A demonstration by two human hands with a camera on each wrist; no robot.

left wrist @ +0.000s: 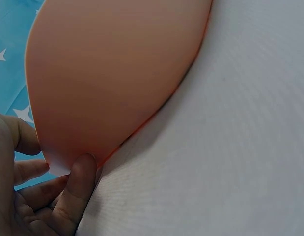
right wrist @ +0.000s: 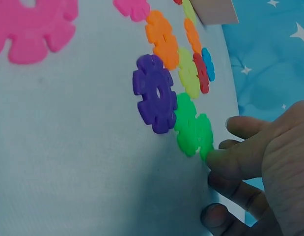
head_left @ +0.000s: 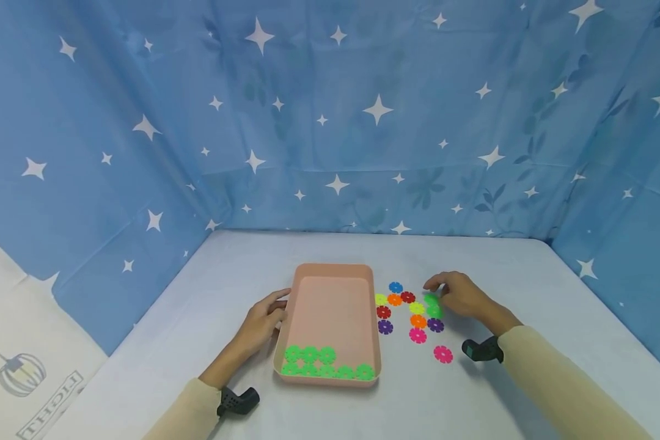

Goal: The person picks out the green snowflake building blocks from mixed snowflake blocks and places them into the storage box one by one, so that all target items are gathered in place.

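A pink tray (head_left: 330,318) lies on the white table, with several green flower-shaped discs (head_left: 327,355) in its near end. My left hand (head_left: 264,324) rests against the outside of the tray's left wall; its thumb and fingertips touch the wall (left wrist: 112,73). My right hand (head_left: 462,294) is over two overlapping green discs (head_left: 434,311) right of the tray. In the right wrist view its thumb (right wrist: 225,162) is at the edge of the farther green disc (right wrist: 206,132), with the fingers spread apart. A purple disc (right wrist: 154,93) lies beside them.
Right of the tray lie several more discs: blue (head_left: 395,287), red (head_left: 408,297), yellow (head_left: 416,308), orange (head_left: 418,321) and pink (head_left: 442,354). A blue star-patterned curtain (head_left: 330,146) hangs behind the table and along its sides.
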